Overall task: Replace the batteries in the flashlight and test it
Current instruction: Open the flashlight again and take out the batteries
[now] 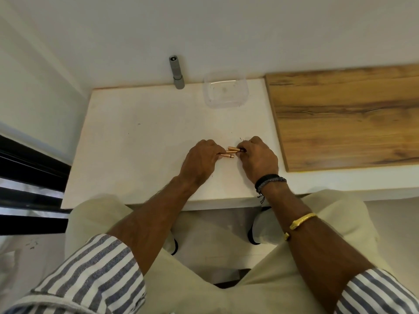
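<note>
- Gripping copper-coloured batteries (227, 155) by one end, the left hand (199, 158) works near the middle of the white surface (136, 143); how many it holds I cannot tell.
- The right hand (259, 158) curls its fingers round another battery (234, 148) just beside them, likely to sort or line them up.
- The flashlight (177, 73) stands upright at the far edge against the wall, well apart from both hands, probably parked out of the way.
- A clear container (225, 105) sits to its right.
</note>
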A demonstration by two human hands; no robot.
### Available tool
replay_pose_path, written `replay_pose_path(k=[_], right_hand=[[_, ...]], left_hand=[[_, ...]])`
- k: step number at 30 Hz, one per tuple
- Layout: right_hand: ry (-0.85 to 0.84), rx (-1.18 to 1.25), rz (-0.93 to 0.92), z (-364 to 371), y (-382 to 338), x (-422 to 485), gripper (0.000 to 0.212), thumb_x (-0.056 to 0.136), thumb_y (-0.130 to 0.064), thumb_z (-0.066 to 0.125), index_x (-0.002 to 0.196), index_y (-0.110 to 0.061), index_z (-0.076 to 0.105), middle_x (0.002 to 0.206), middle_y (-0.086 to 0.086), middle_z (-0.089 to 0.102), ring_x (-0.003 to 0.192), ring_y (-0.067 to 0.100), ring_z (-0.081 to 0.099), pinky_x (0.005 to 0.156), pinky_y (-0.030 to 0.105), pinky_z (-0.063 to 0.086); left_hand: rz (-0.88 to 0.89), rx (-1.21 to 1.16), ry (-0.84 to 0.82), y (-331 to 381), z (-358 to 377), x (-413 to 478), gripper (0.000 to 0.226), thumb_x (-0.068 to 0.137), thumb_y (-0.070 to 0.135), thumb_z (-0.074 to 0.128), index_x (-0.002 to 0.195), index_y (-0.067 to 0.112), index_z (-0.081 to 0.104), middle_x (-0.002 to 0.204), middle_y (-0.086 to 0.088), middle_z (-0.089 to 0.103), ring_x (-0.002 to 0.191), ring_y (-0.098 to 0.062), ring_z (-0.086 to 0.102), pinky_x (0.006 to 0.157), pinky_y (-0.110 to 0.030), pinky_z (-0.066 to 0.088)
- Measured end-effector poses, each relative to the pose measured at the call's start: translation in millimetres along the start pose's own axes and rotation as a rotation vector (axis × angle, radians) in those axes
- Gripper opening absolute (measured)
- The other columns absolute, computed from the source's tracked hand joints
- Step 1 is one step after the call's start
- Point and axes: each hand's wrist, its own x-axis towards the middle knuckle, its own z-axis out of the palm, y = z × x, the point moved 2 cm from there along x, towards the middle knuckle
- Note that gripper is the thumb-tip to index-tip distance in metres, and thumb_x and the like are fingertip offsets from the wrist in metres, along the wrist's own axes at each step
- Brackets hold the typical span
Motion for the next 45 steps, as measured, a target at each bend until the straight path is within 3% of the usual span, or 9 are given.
replay_pose_path(k=[5,11,19,26,31,35,39,42,45], right_hand=[[0.034,0.114,0.053,-8,-3,15,0.016,0.098,-0.025,0.064,0.109,-0.019,0.074,0.106,0.004,0.063,0.080,0.015,0.054,0.065,0.028,0.042],[0.105,0.146,0.010,-40,-23,70,0.017,0.097,-0.028,0.064,0.109,-0.019,0.072,0.109,0.005,0.060,0.088,0.023,0.061,0.074,0.038,0.051],[0.104,-0.079,0.004,-53,-41,173,0.021,0.097,-0.028,0.065,0.114,-0.018,0.073,0.121,0.013,0.056,0.109,0.030,0.058,0.082,0.037,0.048],[0.107,-0.404,-0.020,-26,-42,216,0.018,0.090,-0.025,0.068,0.106,-0.025,0.077,0.146,0.008,0.041,0.142,0.034,0.030,0.108,0.051,0.031],[0.123,-0.459,0.022,-10,-41,221,0.023,0.085,-0.016,0.067,0.102,-0.025,0.078,0.121,0.009,0.049,0.117,0.036,0.042,0.098,0.051,0.034],[0.135,-0.321,0.035,-15,-43,219,0.029,0.084,-0.016,0.073,0.112,-0.026,0.075,0.123,0.008,0.052,0.120,0.034,0.045,0.099,0.047,0.034],[0.196,0.045,0.100,-33,-34,205,0.030,0.090,-0.021,0.075,0.119,-0.024,0.070,0.127,0.010,0.054,0.116,0.028,0.057,0.102,0.039,0.048],[0.271,0.284,0.252,-35,-26,182,0.028,0.095,-0.015,0.065,0.122,-0.023,0.067,0.126,0.009,0.058,0.109,0.022,0.062,0.089,0.029,0.049],[0.289,0.345,0.374,-30,-19,165,0.029,0.095,-0.010,0.058,0.120,-0.020,0.068,0.121,0.007,0.065,0.104,0.019,0.063,0.079,0.023,0.041]], left_hand=[[0.030,0.010,0.090,-2,-9,12,0.017,0.094,0.010,0.064,0.106,0.003,0.074,0.096,-0.015,0.073,0.084,-0.029,0.063,0.075,-0.038,0.053],[0.050,0.057,0.242,-3,-36,65,0.017,0.095,0.015,0.064,0.106,0.008,0.074,0.097,-0.011,0.073,0.086,-0.027,0.063,0.075,-0.040,0.052],[-0.059,0.176,0.284,-22,-59,158,0.018,0.094,0.023,0.061,0.105,0.020,0.075,0.098,-0.002,0.072,0.096,-0.024,0.056,0.080,-0.037,0.046],[-0.122,0.301,0.256,-49,-41,203,0.016,0.090,0.020,0.068,0.104,0.022,0.076,0.112,-0.001,0.059,0.107,-0.024,0.049,0.086,-0.034,0.039],[-0.129,0.337,0.230,-58,-30,209,0.016,0.090,0.020,0.068,0.103,0.024,0.076,0.111,-0.002,0.055,0.105,-0.025,0.048,0.085,-0.033,0.034],[-0.195,0.168,0.198,-61,-32,204,0.021,0.088,0.021,0.071,0.108,0.023,0.074,0.114,-0.002,0.054,0.109,-0.021,0.048,0.089,-0.030,0.041],[-0.279,-0.208,0.377,-61,-39,184,0.021,0.087,0.017,0.071,0.108,0.016,0.070,0.109,-0.005,0.058,0.098,-0.016,0.058,0.086,-0.031,0.051],[-0.500,-0.380,0.501,-63,-35,166,0.021,0.088,0.020,0.069,0.108,0.015,0.068,0.101,-0.002,0.067,0.091,-0.016,0.064,0.087,-0.038,0.055],[-0.674,-0.466,0.471,-65,-24,157,0.022,0.087,0.026,0.072,0.106,0.015,0.072,0.099,0.002,0.072,0.092,-0.016,0.068,0.087,-0.041,0.058]])
